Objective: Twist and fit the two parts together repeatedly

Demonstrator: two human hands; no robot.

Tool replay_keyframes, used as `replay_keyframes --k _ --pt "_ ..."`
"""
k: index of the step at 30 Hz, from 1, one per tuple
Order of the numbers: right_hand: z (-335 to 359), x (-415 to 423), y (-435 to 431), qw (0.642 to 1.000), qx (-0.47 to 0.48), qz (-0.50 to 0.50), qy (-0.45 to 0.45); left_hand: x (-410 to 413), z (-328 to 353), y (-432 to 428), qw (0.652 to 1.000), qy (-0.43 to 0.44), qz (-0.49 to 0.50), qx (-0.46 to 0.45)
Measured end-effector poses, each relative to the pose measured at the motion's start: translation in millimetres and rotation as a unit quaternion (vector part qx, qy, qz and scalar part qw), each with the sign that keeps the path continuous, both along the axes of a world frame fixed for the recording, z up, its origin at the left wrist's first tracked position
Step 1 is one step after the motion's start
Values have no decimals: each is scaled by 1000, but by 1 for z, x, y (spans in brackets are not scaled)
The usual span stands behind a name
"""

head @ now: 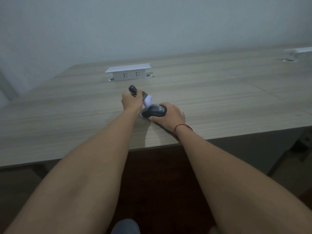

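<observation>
a computer mouse (154, 110) is grasped from above by the right hand (168, 115), fingers curled over its dark shell, and it is held on or just above the wooden surface (219, 98); contact cannot be told. a red string (183, 126) is worn at that wrist. just beyond and to the left of the right hand, a dark-handled brush (137, 92) is gripped by the left hand (132, 102), fingers closed round the handle, with the pale head (148, 101) pointed down onto the top of the mouse. the step in hand is judged to be a wiping or brushing of the mouse while it is steadied. for the next move, a firm hold on the mouse and short strokes would be called for. well beyond both hands, a white socket box (129, 72) stands on the surface.
</observation>
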State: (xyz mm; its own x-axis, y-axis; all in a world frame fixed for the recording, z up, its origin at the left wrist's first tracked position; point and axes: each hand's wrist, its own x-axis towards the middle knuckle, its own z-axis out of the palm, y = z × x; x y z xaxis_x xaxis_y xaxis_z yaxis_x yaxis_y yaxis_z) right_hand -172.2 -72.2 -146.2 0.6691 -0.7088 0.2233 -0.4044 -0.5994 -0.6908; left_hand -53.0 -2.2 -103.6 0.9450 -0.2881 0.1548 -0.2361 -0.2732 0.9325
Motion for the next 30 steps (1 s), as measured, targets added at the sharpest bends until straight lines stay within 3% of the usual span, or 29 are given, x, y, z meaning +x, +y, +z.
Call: replay_keyframes --k 5,10,14,16,19,23,26,30 --pt "-2 1 3 1000 11 5 -10 -3 -1 3 991 -24 46 127" --pt "-1 3 2 1000 18 1 -13 -2 8 -9 995 -48 -47 78" --pt "-1 -1 3 1000 18 16 -11 -3 2 -1 982 -92 15 162" --pt "4 -4 2 999 28 25 -4 -3 3 1 984 -116 6 133" --pt "14 -9 -1 994 77 68 28 -6 5 6 989 -114 -9 95" --pt "29 -22 -11 976 179 122 18 2 2 25 976 -94 2 196" --pt "30 -25 -13 975 204 82 1 8 3 30 976 -101 11 194" --pt "23 -16 4 991 124 -46 23 2 2 30 981 -93 19 172"
